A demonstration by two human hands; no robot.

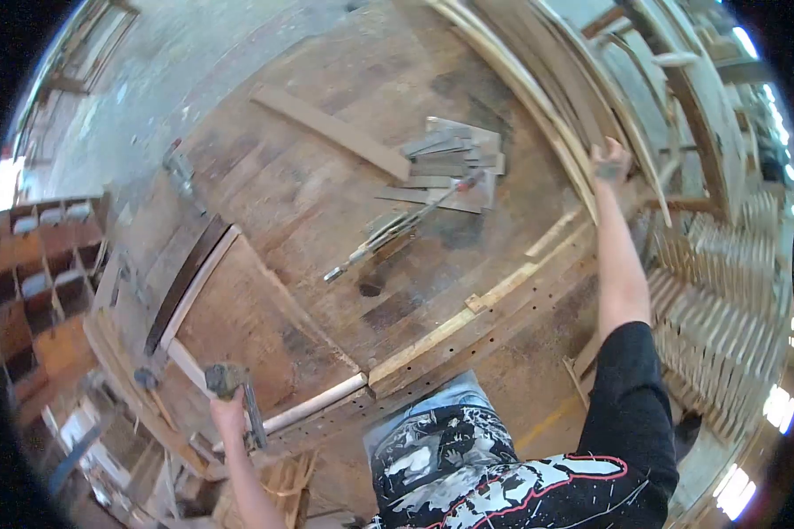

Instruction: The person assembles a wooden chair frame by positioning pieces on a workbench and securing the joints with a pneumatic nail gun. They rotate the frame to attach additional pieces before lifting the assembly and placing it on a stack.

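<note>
My right hand (610,165) is stretched far out to the right, its fingers curled at the near end of a long brown board (582,101). That board lies among pale wooden strips (538,93) along the bench's right side. At the lower left, my left hand (228,411) is closed on a blocky grey-brown tool (224,379), whose kind I cannot make out. Just right of that hand stands a metal clamp (254,413) at the bench edge. A wooden frame (295,319) with a dark curved piece (185,280) lies nearby.
On the workbench (326,203) lie a flat board (331,132), several thin grey strips (441,163) and a long bar clamp (397,229). Stacked slatted wooden parts (715,309) stand at right. A compartment shelf (48,282) is at left. Holes line the bench's front rail (485,331).
</note>
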